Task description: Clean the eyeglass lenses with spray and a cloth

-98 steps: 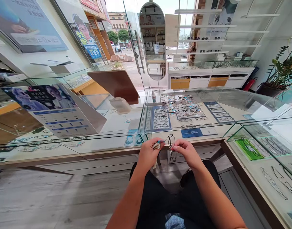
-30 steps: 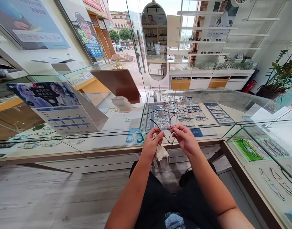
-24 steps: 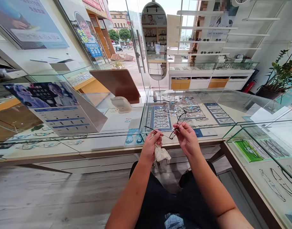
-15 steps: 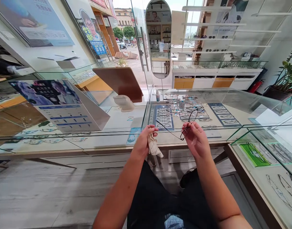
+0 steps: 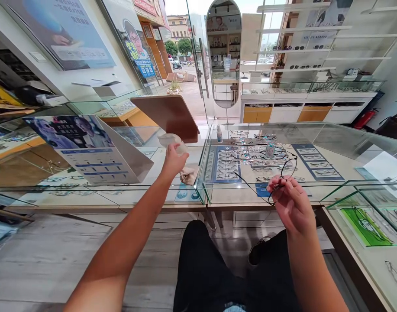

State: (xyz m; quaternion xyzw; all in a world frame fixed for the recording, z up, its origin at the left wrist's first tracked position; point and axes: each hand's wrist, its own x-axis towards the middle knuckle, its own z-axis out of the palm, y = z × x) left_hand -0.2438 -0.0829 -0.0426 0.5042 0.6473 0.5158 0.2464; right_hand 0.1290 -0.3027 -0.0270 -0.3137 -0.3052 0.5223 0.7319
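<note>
My right hand point(image 5: 291, 195) pinches a pair of thin dark-framed eyeglasses point(image 5: 288, 168) above the front of the glass counter. One lens rim stands up above the fingers and a temple arm points to the left; the fingers cover the bridge. My left hand point(image 5: 175, 159) reaches over the counter to the pale rounded base point(image 5: 166, 138) of a tilted brown panel point(image 5: 169, 113), like the back of a table mirror. Its thumb and fingers are apart; whether they touch the base I cannot tell. A crumpled beige cloth point(image 5: 189, 175) lies on the glass just right of that wrist.
Several eyeglass frames point(image 5: 240, 147) lie inside the glass display case point(image 5: 246, 197). A small white bottle point(image 5: 219, 134) stands behind its left end. To the left stands a desk calendar point(image 5: 88, 151). Another case with a green mat point(image 5: 363, 225) is at the right.
My left hand has let go of the beige cloth on the counter and moved left and forward to the pale base. The right hand, with the eyeglasses, appears farther right.
</note>
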